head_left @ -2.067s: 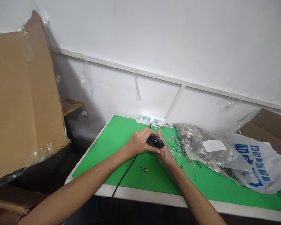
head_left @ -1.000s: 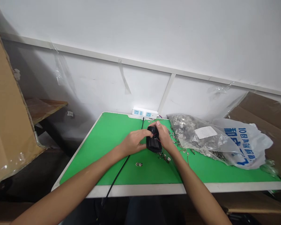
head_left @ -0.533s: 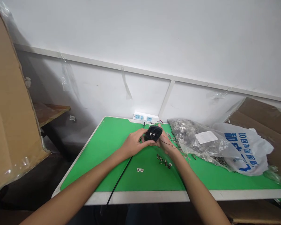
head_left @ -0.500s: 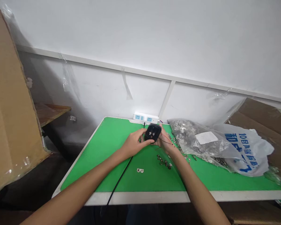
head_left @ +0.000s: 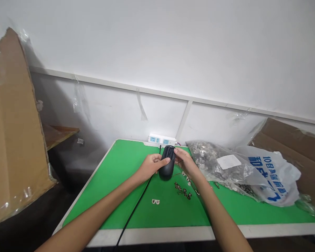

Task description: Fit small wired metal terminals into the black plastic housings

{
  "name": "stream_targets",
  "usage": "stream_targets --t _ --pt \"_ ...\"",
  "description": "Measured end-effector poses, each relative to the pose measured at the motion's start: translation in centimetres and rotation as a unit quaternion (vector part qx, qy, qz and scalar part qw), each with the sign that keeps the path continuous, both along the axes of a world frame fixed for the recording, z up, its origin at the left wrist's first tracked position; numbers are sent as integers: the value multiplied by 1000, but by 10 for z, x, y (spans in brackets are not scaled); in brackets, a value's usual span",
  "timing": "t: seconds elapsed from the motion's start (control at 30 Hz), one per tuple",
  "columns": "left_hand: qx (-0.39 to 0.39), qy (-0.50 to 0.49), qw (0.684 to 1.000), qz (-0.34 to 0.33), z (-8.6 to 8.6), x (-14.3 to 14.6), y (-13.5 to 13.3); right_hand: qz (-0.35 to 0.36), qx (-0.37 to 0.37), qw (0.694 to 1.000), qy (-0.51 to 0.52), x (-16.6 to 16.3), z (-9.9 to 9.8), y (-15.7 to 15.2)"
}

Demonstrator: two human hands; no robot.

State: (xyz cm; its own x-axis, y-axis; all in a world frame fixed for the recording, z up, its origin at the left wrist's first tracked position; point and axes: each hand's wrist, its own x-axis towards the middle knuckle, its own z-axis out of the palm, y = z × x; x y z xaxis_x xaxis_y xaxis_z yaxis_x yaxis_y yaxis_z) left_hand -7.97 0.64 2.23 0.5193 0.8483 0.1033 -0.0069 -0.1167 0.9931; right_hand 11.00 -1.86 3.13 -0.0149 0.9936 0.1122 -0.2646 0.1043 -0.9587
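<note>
A black plastic housing with a ribbed upper face stands lengthwise between my hands, over the green mat. My left hand grips its left side, with the thumb lying across it. My right hand holds its upper right side with the fingertips. Thin dark wires run out near my right fingers. Just below the hands lies a small cluster of metal terminals, and a white paired piece sits nearer me.
A black cable crosses the green mat from the white power strip over the front edge. To the right lie a clear bag of metal parts and a white bag with blue print. Cardboard sheets stand at the left.
The housing has turned in my hands, its socket-like face giving way to the ribbed face, and it now sits lower and lengthwise. The view has shifted slightly.
</note>
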Motion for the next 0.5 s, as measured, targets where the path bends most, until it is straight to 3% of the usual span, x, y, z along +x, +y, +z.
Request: stream_targets --t 0.2,0.33,0.43,0.5 --pt "-6 25 999 -20 8 -4 5 5 -38 999 27 0 2 -1" --pt "-1 16 1000 -20 31 -7 2 24 -58 995 75 6 2 -1" --pt "42 -37 998 33 54 -32 -24 -16 -41 994 99 11 -2 1" --pt "60 -43 993 95 65 -66 -59 -66 -18 992 104 10 -4 0"
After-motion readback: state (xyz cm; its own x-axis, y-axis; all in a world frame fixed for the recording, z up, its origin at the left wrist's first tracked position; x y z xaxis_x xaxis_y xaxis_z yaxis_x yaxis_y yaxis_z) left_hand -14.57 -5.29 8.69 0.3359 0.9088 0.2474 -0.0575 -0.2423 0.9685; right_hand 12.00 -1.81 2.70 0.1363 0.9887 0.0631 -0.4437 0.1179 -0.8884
